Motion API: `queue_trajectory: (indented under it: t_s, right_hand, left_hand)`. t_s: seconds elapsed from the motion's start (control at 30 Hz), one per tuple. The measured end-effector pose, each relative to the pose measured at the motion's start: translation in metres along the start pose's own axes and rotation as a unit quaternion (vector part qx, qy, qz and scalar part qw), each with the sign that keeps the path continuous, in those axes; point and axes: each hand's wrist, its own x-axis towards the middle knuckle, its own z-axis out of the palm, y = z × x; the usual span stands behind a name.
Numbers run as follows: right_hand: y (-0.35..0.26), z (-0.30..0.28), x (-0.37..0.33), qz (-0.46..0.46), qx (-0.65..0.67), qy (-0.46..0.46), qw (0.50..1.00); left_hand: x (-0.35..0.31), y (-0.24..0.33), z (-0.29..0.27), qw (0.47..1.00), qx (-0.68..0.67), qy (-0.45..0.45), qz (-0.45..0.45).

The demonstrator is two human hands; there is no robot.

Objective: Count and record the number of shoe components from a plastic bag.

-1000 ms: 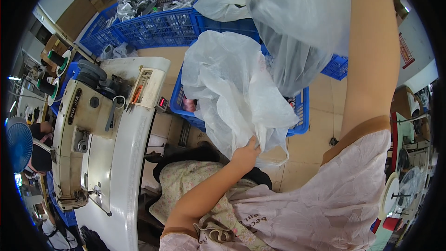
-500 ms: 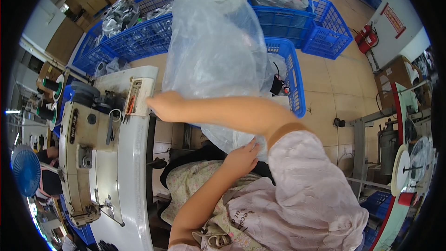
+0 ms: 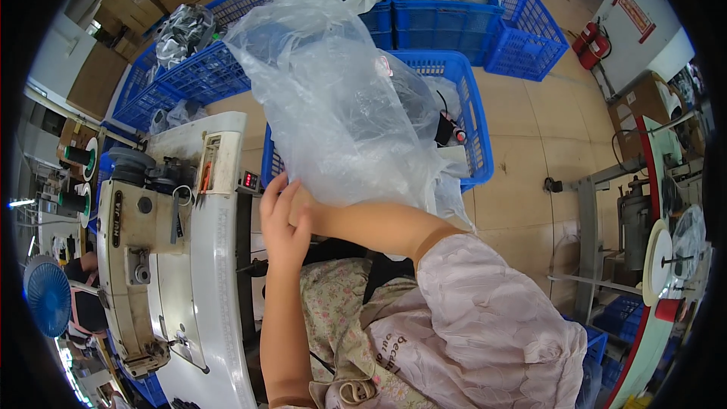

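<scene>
A large clear plastic bag (image 3: 333,113) lies spread in front of me, its lower end close to my hands. My left hand (image 3: 282,220) is raised beside the sewing table's edge, fingers bent and apart, overlapping my right hand. My right hand (image 3: 304,206) reaches across from the right and meets it at the bag's near left edge; its fingers are largely hidden by the left hand. Under the bag stands a blue plastic basket (image 3: 475,117), with a black item (image 3: 445,130) with a pinkish-red end inside it.
An industrial sewing machine (image 3: 121,257) stands on the white table (image 3: 216,288) at my left. Blue crates (image 3: 447,26) line the far side, one holding silvery bundles (image 3: 184,34). A metal stand (image 3: 587,242) is at right, and a red fire extinguisher (image 3: 593,45) is by the wall.
My left hand has moved left and up from the bag's lower end to my right hand. My right hand has drawn back from the table corner. The bag's upper part has sagged and spread left.
</scene>
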Motion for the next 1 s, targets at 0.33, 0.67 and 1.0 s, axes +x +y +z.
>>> queue_trajectory:
  t_s: [0.33, 0.67, 1.0]
  right_hand:
    - [-0.053, 0.050, -0.003, 0.344, -0.330, 0.110, 0.872]
    - [-0.106, -0.066, -0.083, 0.086, -0.137, -0.085, 0.983]
    - [-0.087, -0.179, -0.092, -0.098, -0.027, 0.077, 0.992]
  left_hand:
    - [0.010, 0.012, 0.062, 0.964, -0.021, -0.178, -0.196]
    - [-0.022, -0.041, 0.020, 0.719, -0.499, 0.011, -0.484]
    - [-0.149, -0.043, 0.026, 0.749, -0.549, 0.000, -0.370]
